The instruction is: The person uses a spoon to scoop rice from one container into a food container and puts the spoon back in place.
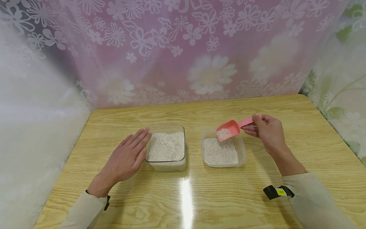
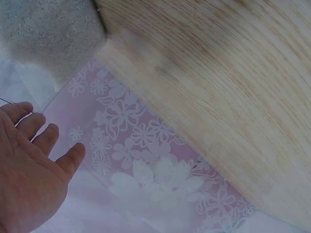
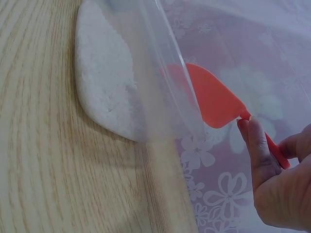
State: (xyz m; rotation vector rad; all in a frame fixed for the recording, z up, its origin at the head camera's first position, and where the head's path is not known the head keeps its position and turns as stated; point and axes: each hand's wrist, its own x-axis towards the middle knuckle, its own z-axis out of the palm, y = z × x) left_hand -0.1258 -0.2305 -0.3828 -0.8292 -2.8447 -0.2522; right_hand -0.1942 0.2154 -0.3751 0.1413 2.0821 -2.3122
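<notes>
My right hand (image 1: 270,133) pinches the handle of a pink scoop (image 1: 233,126), which carries a small heap of white rice. The scoop is tilted over the back of a clear plastic container (image 1: 242,156), partly filled with rice (image 1: 220,152). In the right wrist view the scoop (image 3: 214,94) looks red, its bowl partly behind the container's wall. On the left stands a square glass container (image 1: 167,166), filled nearly to the rim with rice (image 1: 167,146). My left hand (image 1: 127,156) lies with straight fingers against its left rim.
Both containers stand on a wood-grain table (image 1: 148,203). A pink floral curtain (image 1: 171,63) hangs behind its back edge, and pale sheets hang at either side. A black strap (image 1: 274,192) sits at my right wrist.
</notes>
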